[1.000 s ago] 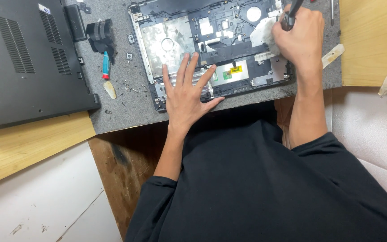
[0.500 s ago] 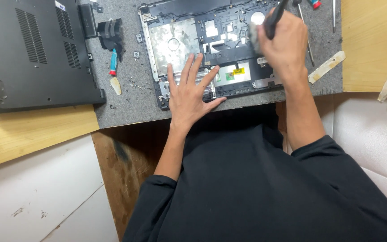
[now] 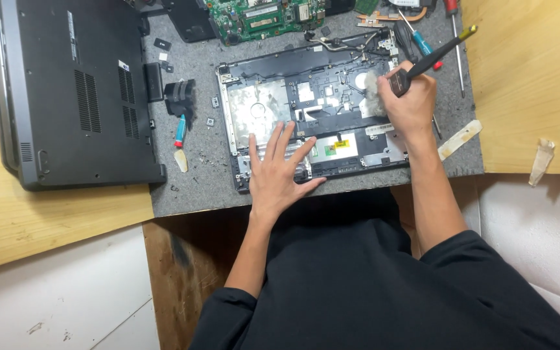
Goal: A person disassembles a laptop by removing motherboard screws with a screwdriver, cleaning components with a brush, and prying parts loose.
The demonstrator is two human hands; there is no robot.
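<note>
Left hand (image 3: 279,170) still spread flat on the opened laptop chassis (image 3: 312,123), the right hand (image 3: 409,104), fist closed round a brush (image 3: 432,59), has shifted its bristles leftward across the frame.

Two bare hands work at the bench: the left hand (image 3: 279,174) and the right hand (image 3: 409,104). One opened laptop chassis (image 3: 306,104), one detached grey bottom cover (image 3: 72,91), one green motherboard (image 3: 260,16), one dark-handled brush (image 3: 432,59), one grey mat (image 3: 196,175), two pale pry tools (image 3: 459,139) (image 3: 542,160).
</note>
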